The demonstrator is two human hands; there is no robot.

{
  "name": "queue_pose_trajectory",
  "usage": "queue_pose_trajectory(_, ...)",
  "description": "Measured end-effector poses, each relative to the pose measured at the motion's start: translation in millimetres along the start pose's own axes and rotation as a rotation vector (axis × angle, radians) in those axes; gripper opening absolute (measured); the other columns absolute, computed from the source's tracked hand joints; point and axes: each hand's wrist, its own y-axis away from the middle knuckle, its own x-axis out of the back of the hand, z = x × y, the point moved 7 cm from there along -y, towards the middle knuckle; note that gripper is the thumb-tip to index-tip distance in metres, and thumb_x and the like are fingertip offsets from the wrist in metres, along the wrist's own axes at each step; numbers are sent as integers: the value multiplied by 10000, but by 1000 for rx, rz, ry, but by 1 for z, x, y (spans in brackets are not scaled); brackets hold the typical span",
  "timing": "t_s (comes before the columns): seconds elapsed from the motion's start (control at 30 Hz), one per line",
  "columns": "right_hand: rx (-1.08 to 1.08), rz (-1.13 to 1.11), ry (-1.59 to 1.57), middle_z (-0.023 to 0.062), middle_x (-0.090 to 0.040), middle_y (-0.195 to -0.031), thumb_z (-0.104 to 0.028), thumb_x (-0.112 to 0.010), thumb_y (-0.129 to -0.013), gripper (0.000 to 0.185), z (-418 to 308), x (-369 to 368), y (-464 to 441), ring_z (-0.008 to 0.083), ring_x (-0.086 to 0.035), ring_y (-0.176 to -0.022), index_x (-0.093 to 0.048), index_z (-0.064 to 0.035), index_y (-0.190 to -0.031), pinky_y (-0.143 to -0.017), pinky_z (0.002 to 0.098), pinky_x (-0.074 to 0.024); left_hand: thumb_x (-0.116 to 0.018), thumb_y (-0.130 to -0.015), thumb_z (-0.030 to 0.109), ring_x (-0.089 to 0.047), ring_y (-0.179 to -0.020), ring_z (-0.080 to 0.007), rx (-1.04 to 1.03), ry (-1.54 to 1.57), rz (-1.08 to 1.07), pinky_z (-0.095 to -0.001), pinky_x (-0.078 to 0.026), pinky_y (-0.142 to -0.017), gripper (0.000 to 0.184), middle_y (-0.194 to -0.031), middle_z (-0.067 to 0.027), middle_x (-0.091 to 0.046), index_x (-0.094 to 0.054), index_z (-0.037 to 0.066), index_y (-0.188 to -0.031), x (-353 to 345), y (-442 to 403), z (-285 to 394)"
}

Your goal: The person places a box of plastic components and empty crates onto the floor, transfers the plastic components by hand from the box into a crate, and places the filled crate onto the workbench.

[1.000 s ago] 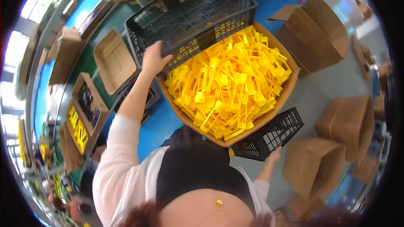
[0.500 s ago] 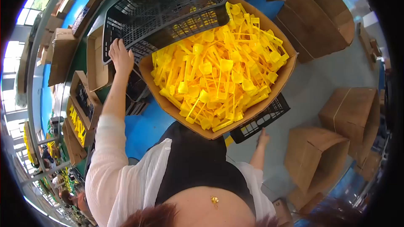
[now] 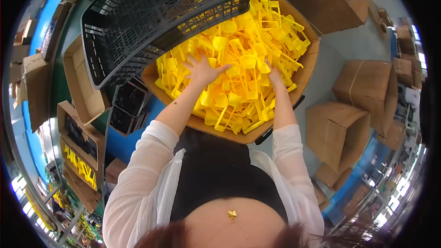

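Observation:
Heaped yellow plastic pieces [image 3: 248, 64] fill a large cardboard box [image 3: 308, 66] in front of me. My left hand [image 3: 202, 70] is over the left part of the heap, fingers spread, with nothing seen in it. At the right side of the heap is my right hand [image 3: 274, 76]; its fingertips are among the yellow pieces and partly hidden, so its grip cannot be made out. A black plastic crate [image 3: 151, 23] with slotted walls, tilted, overlaps the box's upper left part, and neither hand touches it.
Open brown cartons [image 3: 337, 131] stand on the floor at the right, with another [image 3: 321, 0] at the upper right. An empty cardboard tray [image 3: 83, 82] lies at the left, near dark trays [image 3: 126, 105] and a box of yellow pieces [image 3: 79, 165]. A black crate's edge shows under the big box.
My left hand has left the black crate and moved right over the heap. My right hand has come up from the lower black crate to the yellow pieces. The view has shifted.

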Motion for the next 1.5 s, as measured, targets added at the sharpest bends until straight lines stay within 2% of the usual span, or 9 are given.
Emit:
queue_pose_trajectory(0.2,88,8,-310,251,-49,-1435,-622,-645,-651,1082,-46,-25,77,386,-1,-1334,-96,-89,-1416,-1054,484,-152,-540,-504,828,-146,-1301,-447,-55,149,-194,-525,-219,-1025,1172,-1416,-278,-97,-239,126,-1393,-15,-15,-9)
queue_pose_trajectory(0.3,57,89,-311,190,-157,-1433,-505,-693,-686,985,-47,-25,70,307,-176,-1321,-175,-62,-1398,-1045,391,-246,-562,-472,831,-75,-1269,-544,-57,224,-253,-549,-163,-1034,1212,-1415,-309,-25,-264,88,-1382,-23,-13,15)
queue_pose_trajectory(0.6,150,66,-711,121,-252,-1407,-456,-667,-741,904,-58,-46,84,254,-257,-1286,-179,-62,-1391,-983,404,-311,-590,-481,800,11,-1288,-517,-62,269,-198,-526,-94,-1053,1170,-1407,-327,-13,-314,83,-1364,-48,4,48)
queue_pose_trajectory(0.9,359,-213,-1114,86,-421,-1279,-281,-617,-813,686,-132,1,167,194,-384,-1200,-258,-66,-1357,-928,336,-366,-711,-624,514,-440,-1168,-287,-81,712,-42,-356,-405,-918,971,-1259,-230,-428,-320,-25,-1331,-2,57,77)
queue_pose_trajectory(1.07,405,-157,-1254,74,-462,-1219,-162,-568,-839,508,-160,42,227,187,-460,-1121,-356,-51,-1287,-890,304,-400,-722,-690,358,-550,-977,-193,-437,1004,-79,-293,-445,-802,675,-1059,-142,-577,-464,-14,-1191,65,125,115)
queue_pose_trajectory(1.23,915,-225,-1014,88,-490,-1202,-131,-522,-863,417,-279,93,298,190,-482,-1113,-406,-52,-1255,-920,313,-393,-721,-711,323,-565,-906,-141,-791,1105,95,-252,-448,-765,568,-1005,-82,-597,-506,30,-1146,178,154,123)
queue_pose_trajectory(1.37,1214,-12,-356,144,-470,-1233,-154,-482,-880,448,-402,75,256,234,-487,-1111,-374,-108,-1312,-938,323,-393,-643,-781,348,-612,-689,-136,-637,1316,73,-263,-482,-591,382,-833,-45,-625,-574,60,-1022,279,108,77)
queue_pose_trajectory(1.43,860,-265,-514,171,-464,-1242,-283,-553,-831,505,-449,36,215,233,-496,-1101,-423,-93,-1280,-895,303,-426,-648,-782,366,-621,-657,-147,-525,1437,-9,-256,-487,-552,388,-775,-67,-632,-593,18,-946,296,17,35)
queue_pose_trajectory(1.5,666,-28,-329,177,-510,-1186,-408,-625,-752,607,-443,36,173,207,-540,-1032,-476,-70,-1233,-791,282,-474,-609,-798,428,-612,-786,-214,-366,1397,50,-324,-496,-665,544,-949,-123,-612,-543,-39,-1069,289,-51,-17)
